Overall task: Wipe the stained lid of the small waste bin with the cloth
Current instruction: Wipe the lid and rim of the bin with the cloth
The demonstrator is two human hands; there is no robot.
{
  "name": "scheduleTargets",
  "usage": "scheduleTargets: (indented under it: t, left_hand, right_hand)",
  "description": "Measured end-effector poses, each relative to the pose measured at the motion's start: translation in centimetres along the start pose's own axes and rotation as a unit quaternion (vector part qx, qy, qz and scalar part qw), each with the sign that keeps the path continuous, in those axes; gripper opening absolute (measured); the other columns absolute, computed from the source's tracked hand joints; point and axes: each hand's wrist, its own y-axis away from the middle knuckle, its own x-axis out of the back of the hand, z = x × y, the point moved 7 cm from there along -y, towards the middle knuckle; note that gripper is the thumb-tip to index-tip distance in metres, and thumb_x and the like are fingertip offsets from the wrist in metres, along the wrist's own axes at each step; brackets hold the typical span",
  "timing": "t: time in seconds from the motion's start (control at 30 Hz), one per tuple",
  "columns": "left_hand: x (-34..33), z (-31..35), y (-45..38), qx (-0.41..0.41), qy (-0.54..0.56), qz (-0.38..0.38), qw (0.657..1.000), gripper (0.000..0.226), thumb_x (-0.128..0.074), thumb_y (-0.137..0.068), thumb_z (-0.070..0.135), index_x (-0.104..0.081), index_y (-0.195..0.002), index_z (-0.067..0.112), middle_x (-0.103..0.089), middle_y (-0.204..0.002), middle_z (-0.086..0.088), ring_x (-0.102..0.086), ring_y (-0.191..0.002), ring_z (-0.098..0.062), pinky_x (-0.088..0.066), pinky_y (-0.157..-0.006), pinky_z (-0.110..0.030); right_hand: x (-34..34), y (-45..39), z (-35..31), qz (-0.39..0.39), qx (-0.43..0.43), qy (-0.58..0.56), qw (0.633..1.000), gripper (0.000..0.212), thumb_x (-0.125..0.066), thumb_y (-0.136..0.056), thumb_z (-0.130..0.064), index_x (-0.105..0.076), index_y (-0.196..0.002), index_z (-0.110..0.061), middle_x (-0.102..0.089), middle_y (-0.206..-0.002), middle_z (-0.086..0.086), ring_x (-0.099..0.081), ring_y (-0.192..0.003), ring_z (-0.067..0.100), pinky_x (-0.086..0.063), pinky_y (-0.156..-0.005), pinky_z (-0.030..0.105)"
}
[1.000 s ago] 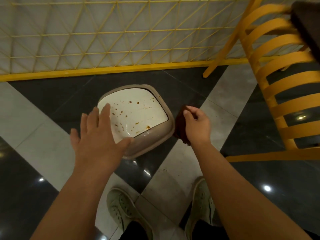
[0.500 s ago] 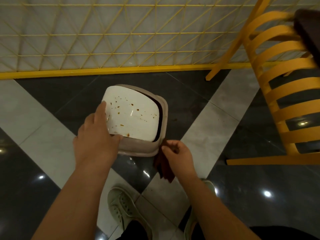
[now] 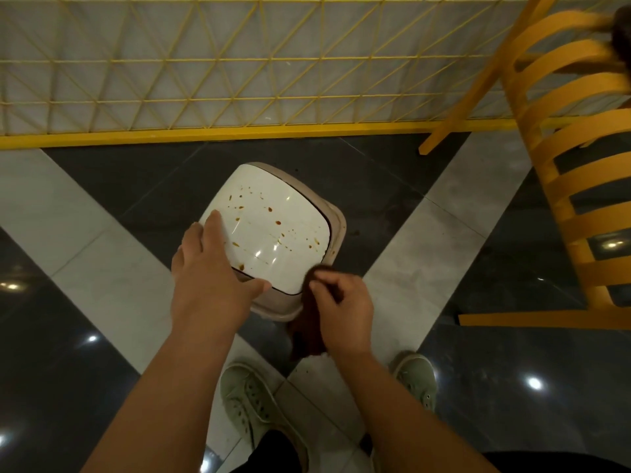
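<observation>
A small beige waste bin point(image 3: 336, 247) stands on the tiled floor, tipped toward me. Its white lid point(image 3: 273, 227) is speckled with several brown stains. My left hand point(image 3: 211, 271) grips the lid's near left edge, fingers over the top and thumb along the near rim. My right hand point(image 3: 341, 305) is closed on a dark brown cloth point(image 3: 307, 322), which hangs down below the fist. The cloth's top touches the lid's near right corner.
A yellow wire-mesh fence point(image 3: 205, 80) with a yellow base rail runs across the back. A yellow slatted chair point(image 3: 573, 186) stands at the right, its leg close to the bin. My two pale green shoes point(image 3: 249, 401) are on the floor just below the bin.
My left hand moved from hovering above the lid to gripping its edge, and the bin tilted. My right hand brought the cloth from the bin's right side round to the near right corner.
</observation>
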Motion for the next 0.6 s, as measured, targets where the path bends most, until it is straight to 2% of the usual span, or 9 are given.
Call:
scheduleTargets:
  t: [0.07, 0.13, 0.23, 0.4, 0.53, 0.6]
  left_hand:
    - [-0.1, 0.0, 0.0, -0.002, -0.001, 0.0, 1.0, 0.112, -0.086, -0.064, 0.028, -0.01, -0.148, 0.029, -0.017, -0.153, -0.004, -0.02, -0.139, -0.034, -0.034, -0.104, -0.055]
    - [-0.1, 0.2, 0.0, -0.001, 0.001, -0.003, 1.0, 0.112, -0.085, -0.065, 0.027, -0.01, -0.148, 0.028, -0.016, -0.153, -0.003, -0.019, -0.139, -0.034, -0.033, -0.105, -0.055]
    - [0.0, 0.3, -0.1, 0.0, 0.001, -0.003, 1.0, 0.113, -0.086, -0.064, 0.026, -0.01, -0.148, 0.027, -0.017, -0.153, -0.005, -0.02, -0.138, -0.035, -0.033, -0.105, -0.054]
    - [0.0, 0.4, -0.2, -0.003, -0.001, -0.001, 1.0, 0.112, -0.087, -0.062, 0.024, -0.014, -0.147, 0.026, -0.02, -0.152, -0.007, -0.022, -0.137, -0.037, -0.033, -0.105, -0.055]
    - [-0.2, 0.3, -0.2, -0.007, -0.002, -0.01, 1.0, 0.112, -0.086, -0.064, 0.022, -0.012, -0.148, 0.028, -0.017, -0.154, -0.006, -0.018, -0.139, -0.035, -0.031, -0.106, -0.057]
    - [-0.3, 0.3, -0.2, -0.007, -0.002, -0.011, 1.0, 0.112, -0.086, -0.065, 0.022, -0.011, -0.148, 0.029, -0.015, -0.154, -0.005, -0.017, -0.14, -0.035, -0.031, -0.107, -0.057]
  right_hand:
    - [1.2, -2.9, -0.9, 0.036, 0.001, -0.008, 0.999, 0.017, -0.066, -0.089, -0.025, -0.067, -0.105, -0.03, -0.059, -0.111, -0.008, -0.054, -0.097, 0.004, -0.046, -0.095, 0.023]
    - [1.9, -5.6, -1.1, 0.063, -0.045, -0.054, 0.996, 0.016, -0.064, -0.09, -0.026, -0.066, -0.105, -0.031, -0.061, -0.113, -0.008, -0.058, -0.101, 0.008, -0.05, -0.095, 0.028]
    - [1.7, -5.8, -1.0, 0.066, -0.062, -0.07, 0.993, 0.015, -0.064, -0.09, -0.026, -0.064, -0.104, -0.032, -0.063, -0.11, -0.009, -0.059, -0.101, 0.009, -0.052, -0.095, 0.034]
    - [-0.9, 1.5, 1.4, 0.01, -0.066, -0.074, 0.995, 0.021, -0.067, -0.088, -0.025, -0.057, -0.093, -0.043, -0.058, -0.107, -0.017, -0.056, -0.099, 0.0, -0.052, -0.094, 0.028]
    - [-0.7, 0.5, 0.9, 0.005, -0.024, -0.042, 0.999, 0.014, -0.069, -0.087, -0.026, -0.062, -0.093, -0.035, -0.059, -0.102, -0.012, -0.054, -0.089, -0.006, -0.047, -0.083, 0.013]
    - [0.3, -1.8, 0.1, 0.025, -0.026, -0.042, 0.998, 0.011, -0.068, -0.087, -0.026, -0.065, -0.097, -0.03, -0.061, -0.106, -0.009, -0.055, -0.092, -0.001, -0.045, -0.084, 0.014]
